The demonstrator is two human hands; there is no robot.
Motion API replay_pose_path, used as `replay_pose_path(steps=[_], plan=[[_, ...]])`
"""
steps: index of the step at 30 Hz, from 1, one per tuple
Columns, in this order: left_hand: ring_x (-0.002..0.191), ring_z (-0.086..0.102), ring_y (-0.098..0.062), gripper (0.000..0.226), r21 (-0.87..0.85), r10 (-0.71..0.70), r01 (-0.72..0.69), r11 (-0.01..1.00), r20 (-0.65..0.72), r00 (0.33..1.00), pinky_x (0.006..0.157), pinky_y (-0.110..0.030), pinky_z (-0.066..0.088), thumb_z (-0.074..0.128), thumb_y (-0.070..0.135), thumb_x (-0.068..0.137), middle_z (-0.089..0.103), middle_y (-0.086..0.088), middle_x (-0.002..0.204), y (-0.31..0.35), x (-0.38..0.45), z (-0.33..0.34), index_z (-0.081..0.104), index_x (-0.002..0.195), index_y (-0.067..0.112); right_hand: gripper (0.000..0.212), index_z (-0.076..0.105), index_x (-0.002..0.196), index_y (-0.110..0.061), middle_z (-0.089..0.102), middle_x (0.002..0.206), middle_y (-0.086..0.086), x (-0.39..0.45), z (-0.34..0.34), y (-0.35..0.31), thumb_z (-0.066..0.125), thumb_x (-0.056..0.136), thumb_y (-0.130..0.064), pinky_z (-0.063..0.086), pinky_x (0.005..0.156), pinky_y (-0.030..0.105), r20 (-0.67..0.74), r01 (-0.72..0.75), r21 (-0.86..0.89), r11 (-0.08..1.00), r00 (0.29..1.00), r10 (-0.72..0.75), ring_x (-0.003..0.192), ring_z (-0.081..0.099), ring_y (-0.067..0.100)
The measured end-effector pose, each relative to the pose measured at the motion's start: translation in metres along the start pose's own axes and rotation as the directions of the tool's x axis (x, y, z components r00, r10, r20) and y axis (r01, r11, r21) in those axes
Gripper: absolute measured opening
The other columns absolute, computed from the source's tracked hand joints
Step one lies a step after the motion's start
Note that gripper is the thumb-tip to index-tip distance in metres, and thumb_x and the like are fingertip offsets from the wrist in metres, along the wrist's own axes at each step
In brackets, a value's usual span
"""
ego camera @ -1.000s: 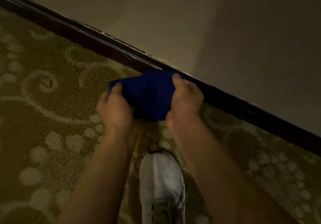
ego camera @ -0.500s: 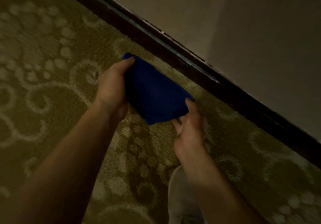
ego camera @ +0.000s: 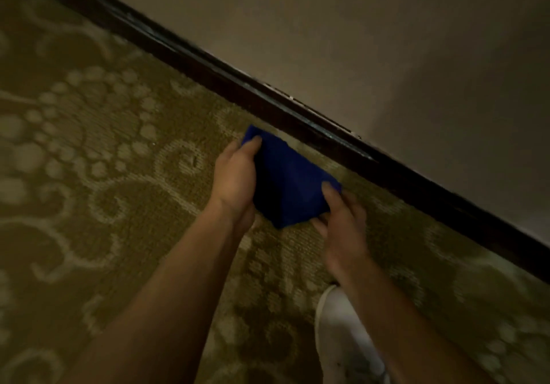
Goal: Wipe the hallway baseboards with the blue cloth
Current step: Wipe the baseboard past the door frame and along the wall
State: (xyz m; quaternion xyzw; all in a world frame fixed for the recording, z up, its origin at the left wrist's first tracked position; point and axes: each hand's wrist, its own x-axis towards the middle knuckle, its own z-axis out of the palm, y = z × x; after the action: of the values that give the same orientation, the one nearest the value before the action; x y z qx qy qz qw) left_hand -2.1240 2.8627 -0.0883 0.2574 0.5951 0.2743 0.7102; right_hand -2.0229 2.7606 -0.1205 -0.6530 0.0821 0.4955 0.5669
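The blue cloth point(ego camera: 287, 185) is folded into a rough triangle and held above the carpet between both hands. My left hand point(ego camera: 235, 179) grips its left edge, fingertips over the top corner. My right hand point(ego camera: 342, 223) pinches the cloth's right corner and lower edge. The dark baseboard point(ego camera: 300, 118) runs diagonally from upper left to lower right along the foot of the beige wall point(ego camera: 357, 41). A narrow strip of carpet shows between the cloth and the baseboard, so they are apart.
Olive carpet with a pale scroll pattern point(ego camera: 104, 175) covers the floor. A white shoe point(ego camera: 345, 342) stands on it below my right forearm. A shadowed part of the wall point(ego camera: 476, 130) lies at the right.
A second ago the cloth was up against the baseboard with both hands bunched on it. It has since come away over the carpet and my hands have spread to its two ends.
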Motion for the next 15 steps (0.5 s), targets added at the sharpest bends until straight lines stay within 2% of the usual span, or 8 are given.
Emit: replay_pose_path(steps=[1, 3, 6, 8, 10, 11, 13, 15], plan=[[0.09, 0.069, -0.017, 0.019, 0.009, -0.004, 0.004, 1.0, 0.003, 1.0, 0.065, -0.027, 0.054, 0.05, 0.028, 0.1, 0.07, -0.003, 0.107, 0.001, -0.009, -0.01, 0.062, 0.111, 0.019, 0.023, 0.06, 0.119, -0.01, 0.068, 0.115, 0.004, -0.008, -0.001, -0.003, 0.061, 0.096, -0.017, 0.06, 0.075, 0.026, 0.01, 0.028, -0.083, 0.996, 1.0, -0.028, 0.101, 0.069, 0.017], [0.096, 0.065, -0.017, 0.015, 0.023, -0.023, 0.023, 0.999, -0.012, 1.0, 0.071, -0.027, 0.05, 0.048, 0.024, 0.102, 0.067, -0.001, 0.108, 0.009, -0.032, -0.028, 0.061, 0.107, 0.018, 0.015, 0.06, 0.111, -0.013, 0.068, 0.113, 0.007, -0.029, -0.002, -0.015, 0.062, 0.095, -0.015, 0.059, 0.083, 0.033, 0.021, 0.077, -0.24, 0.968, 0.997, -0.075, 0.098, 0.068, 0.017], [0.1, 0.06, -0.017, 0.012, 0.025, -0.081, 0.082, 0.996, -0.021, 0.996, 0.081, -0.031, 0.046, 0.049, 0.025, 0.101, 0.063, -0.001, 0.113, 0.034, -0.066, -0.038, 0.059, 0.105, 0.02, 0.007, 0.06, 0.097, -0.021, 0.068, 0.111, 0.005, -0.062, 0.004, -0.042, 0.061, 0.095, -0.014, 0.057, 0.091, 0.044, 0.014, 0.069, -0.301, 0.951, 0.998, -0.068, 0.097, 0.067, 0.018], [0.095, 0.059, -0.014, 0.01, 0.024, -0.076, 0.077, 0.997, -0.026, 0.997, 0.077, -0.03, 0.046, 0.05, 0.025, 0.101, 0.062, 0.001, 0.109, 0.051, -0.074, -0.034, 0.059, 0.103, 0.021, 0.008, 0.06, 0.095, -0.021, 0.067, 0.115, 0.005, -0.072, 0.01, -0.057, 0.062, 0.094, -0.013, 0.057, 0.087, 0.045, -0.012, 0.009, -0.222, 0.975, 1.0, -0.012, 0.101, 0.066, 0.02], [0.084, 0.058, -0.011, 0.015, 0.035, -0.026, 0.028, 0.999, -0.034, 0.999, 0.065, -0.026, 0.045, 0.052, 0.025, 0.1, 0.061, 0.003, 0.097, 0.067, -0.069, -0.024, 0.059, 0.109, 0.015, 0.01, 0.06, 0.1, -0.016, 0.065, 0.118, 0.008, -0.069, 0.015, -0.062, 0.064, 0.091, -0.013, 0.058, 0.071, 0.039, -0.029, -0.029, -0.149, 0.988, 0.999, 0.025, 0.103, 0.065, 0.025], [0.079, 0.058, -0.009, 0.018, 0.04, -0.002, 0.003, 0.999, -0.029, 1.0, 0.06, -0.024, 0.043, 0.052, 0.025, 0.1, 0.061, 0.004, 0.093, 0.073, -0.062, -0.018, 0.058, 0.113, 0.014, 0.017, 0.06, 0.105, -0.012, 0.065, 0.12, 0.009, -0.064, 0.018, -0.063, 0.065, 0.089, -0.013, 0.056, 0.066, 0.035, -0.03, -0.038, -0.096, 0.995, 0.999, 0.035, 0.103, 0.066, 0.026], [0.075, 0.056, -0.009, 0.014, 0.055, 0.001, -0.001, 0.998, -0.01, 1.0, 0.058, -0.024, 0.043, 0.052, 0.026, 0.1, 0.059, 0.004, 0.09, 0.08, -0.046, -0.011, 0.058, 0.107, 0.015, 0.034, 0.061, 0.117, -0.008, 0.066, 0.121, 0.011, -0.05, 0.025, -0.057, 0.068, 0.085, -0.014, 0.057, 0.069, 0.035, -0.047, -0.055, 0.056, 0.997, 0.997, 0.057, 0.105, 0.066, 0.027], [0.077, 0.053, -0.01, 0.014, 0.094, -0.029, 0.029, 0.995, -0.002, 1.0, 0.071, -0.029, 0.047, 0.053, 0.029, 0.1, 0.056, 0.005, 0.089, 0.081, -0.027, -0.013, 0.055, 0.089, 0.02, 0.041, 0.063, 0.123, -0.011, 0.067, 0.122, 0.01, -0.039, 0.033, -0.044, 0.068, 0.082, -0.014, 0.058, 0.081, 0.038, -0.057, -0.055, 0.187, 0.981, 0.996, 0.067, 0.106, 0.066, 0.027]])
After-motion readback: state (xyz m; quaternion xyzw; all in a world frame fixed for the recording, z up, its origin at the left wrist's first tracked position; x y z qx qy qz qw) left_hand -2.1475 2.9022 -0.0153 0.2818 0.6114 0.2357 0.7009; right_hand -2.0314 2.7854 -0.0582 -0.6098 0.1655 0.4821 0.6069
